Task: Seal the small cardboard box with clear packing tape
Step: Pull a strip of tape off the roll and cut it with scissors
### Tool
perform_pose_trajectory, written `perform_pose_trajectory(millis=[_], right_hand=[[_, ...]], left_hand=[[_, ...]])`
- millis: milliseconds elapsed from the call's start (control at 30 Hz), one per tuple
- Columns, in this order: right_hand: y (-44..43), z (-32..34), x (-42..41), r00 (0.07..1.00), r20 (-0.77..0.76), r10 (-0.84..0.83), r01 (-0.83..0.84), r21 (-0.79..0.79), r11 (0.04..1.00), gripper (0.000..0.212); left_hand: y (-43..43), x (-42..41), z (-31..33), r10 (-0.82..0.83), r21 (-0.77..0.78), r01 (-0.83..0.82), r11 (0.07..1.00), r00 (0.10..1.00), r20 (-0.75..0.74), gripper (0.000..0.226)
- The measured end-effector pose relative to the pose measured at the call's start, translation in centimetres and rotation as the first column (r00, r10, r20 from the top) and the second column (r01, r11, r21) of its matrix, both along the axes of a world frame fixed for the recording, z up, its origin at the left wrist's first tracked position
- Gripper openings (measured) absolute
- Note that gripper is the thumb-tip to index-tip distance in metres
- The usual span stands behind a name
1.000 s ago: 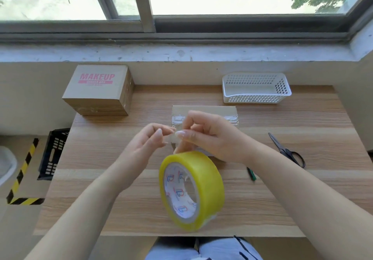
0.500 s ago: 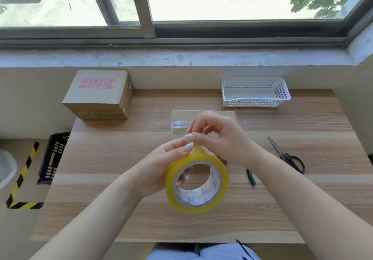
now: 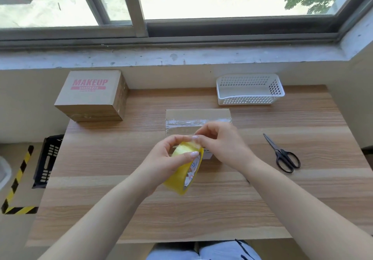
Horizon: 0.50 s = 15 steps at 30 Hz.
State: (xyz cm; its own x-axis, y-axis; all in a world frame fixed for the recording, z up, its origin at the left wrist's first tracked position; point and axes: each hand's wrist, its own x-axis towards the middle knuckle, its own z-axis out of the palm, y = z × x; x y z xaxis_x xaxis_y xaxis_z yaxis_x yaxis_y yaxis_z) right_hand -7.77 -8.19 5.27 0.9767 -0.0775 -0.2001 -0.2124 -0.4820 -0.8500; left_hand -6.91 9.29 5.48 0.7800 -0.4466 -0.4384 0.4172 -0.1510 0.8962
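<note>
The left hand (image 3: 165, 159) has its grip closed around a roll of tape (image 3: 186, 169), thumb across the near face and fingers curled over the yellowish outer band, holding the roll tilted above the table (image 3: 121, 209). The right hand (image 3: 220, 144) meets it at the top of the roll, its fingertips (image 3: 198, 136) pinched together on the roll's upper edge right beside the left fingertips; whether they already have the loose end of the tape cannot be told.

Just beyond the two grips, partly hidden behind them, the small cardboard box (image 3: 196, 114) rests on the table with its flaps shut. A shiny strip of clear tape (image 3: 181, 123) runs across its top from side to side.

To the right of the right-hand grip, well apart from it, black-handled scissors (image 3: 282, 155) lie flat on the table. Farther back on that side stands a white basket (image 3: 250, 89). Off to the far left of the left-hand grip, a bigger cardboard box (image 3: 90, 96) printed MAKEUP sits at the table's corner, overhanging the edge. A black crate (image 3: 47, 161) stands on the floor beside the table.
</note>
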Motion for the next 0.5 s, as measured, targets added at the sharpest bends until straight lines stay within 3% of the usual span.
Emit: perform_pose_trajectory(millis=[200, 500], right_hand=[[0.5, -0.7, -0.8, 0.995, 0.050, 0.085, -0.069, -0.257, 0.964, 0.021], [1.0, -1.1, -2.4, 0.982, 0.065, 0.180, -0.147, -0.339, 0.929, 0.029]], left_hand=[[-1.2, -0.9, -2.2, 0.012, 0.075, -0.016, 0.997, 0.998, 0.054, 0.034], [-1.4, -1.5, -5.3, 0.054, 0.156, -0.054, 0.986, 0.999, 0.004, 0.044]])
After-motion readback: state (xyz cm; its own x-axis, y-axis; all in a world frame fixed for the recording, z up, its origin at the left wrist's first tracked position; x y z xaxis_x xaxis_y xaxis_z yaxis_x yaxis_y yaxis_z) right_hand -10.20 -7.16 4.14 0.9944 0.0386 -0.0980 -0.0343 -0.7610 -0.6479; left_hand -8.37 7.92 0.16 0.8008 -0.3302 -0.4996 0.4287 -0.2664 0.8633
